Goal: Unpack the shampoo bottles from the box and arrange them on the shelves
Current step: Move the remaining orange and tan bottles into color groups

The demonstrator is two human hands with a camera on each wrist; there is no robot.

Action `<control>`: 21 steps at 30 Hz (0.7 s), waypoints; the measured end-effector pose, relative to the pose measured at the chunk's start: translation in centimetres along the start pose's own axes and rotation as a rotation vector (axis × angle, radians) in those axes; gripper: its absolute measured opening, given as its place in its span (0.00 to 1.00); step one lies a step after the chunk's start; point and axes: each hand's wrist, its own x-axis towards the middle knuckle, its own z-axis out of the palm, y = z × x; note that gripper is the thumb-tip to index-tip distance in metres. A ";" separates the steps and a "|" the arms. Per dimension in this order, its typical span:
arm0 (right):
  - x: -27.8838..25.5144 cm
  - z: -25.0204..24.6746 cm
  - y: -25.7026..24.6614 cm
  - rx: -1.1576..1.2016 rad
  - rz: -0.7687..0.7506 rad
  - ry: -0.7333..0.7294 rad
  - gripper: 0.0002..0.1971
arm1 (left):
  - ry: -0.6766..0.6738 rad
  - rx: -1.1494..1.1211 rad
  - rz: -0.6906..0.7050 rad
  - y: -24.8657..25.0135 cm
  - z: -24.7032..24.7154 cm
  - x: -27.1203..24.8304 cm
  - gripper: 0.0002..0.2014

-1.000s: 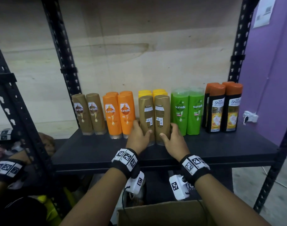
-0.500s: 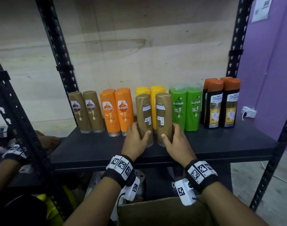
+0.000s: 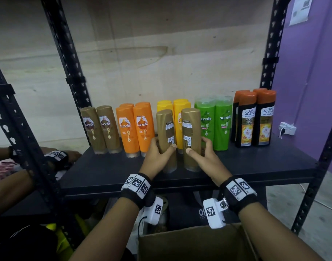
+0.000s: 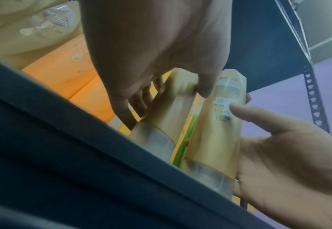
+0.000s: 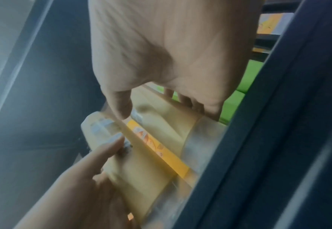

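Two gold-brown shampoo bottles stand with their back labels toward me on the black shelf [image 3: 255, 162], in front of the yellow bottles [image 3: 182, 110]. My left hand [image 3: 157, 157] grips the left gold bottle [image 3: 166, 132] low down, thumb on its front. My right hand [image 3: 202, 157] grips the right gold bottle [image 3: 191, 132] the same way. In the left wrist view my left hand [image 4: 161, 65] wraps the left bottle [image 4: 173, 108] and the right bottle [image 4: 218, 131] sits in the other palm. The right wrist view shows my right hand [image 5: 161, 69] on its bottle [image 5: 167, 128].
Along the back of the shelf stand two brown bottles [image 3: 101, 129], orange bottles [image 3: 135, 127], green bottles [image 3: 216, 121] and dark bottles with orange caps [image 3: 255, 117]. An open cardboard box [image 3: 195, 243] sits below me. Another person's arms [image 3: 16, 183] reach in at the left. Black uprights frame the shelf.
Both gold bottles have come toward the shelf's front edge with my hands, away from the yellow bottles. The camera has moved closer and tilted down a little.
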 end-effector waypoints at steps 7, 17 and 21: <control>1.6 0.7 -0.3 0.157 -0.047 -0.144 0.31 | -0.037 -0.187 0.021 0.5 0.9 0.6 0.24; 0.0 3.6 0.1 0.210 -0.205 0.041 0.16 | 0.143 -0.283 0.073 -0.6 0.3 -0.4 0.26; 0.6 4.8 -0.9 0.200 -0.226 0.031 0.15 | 0.184 -0.264 0.107 -0.8 -2.2 -0.5 0.20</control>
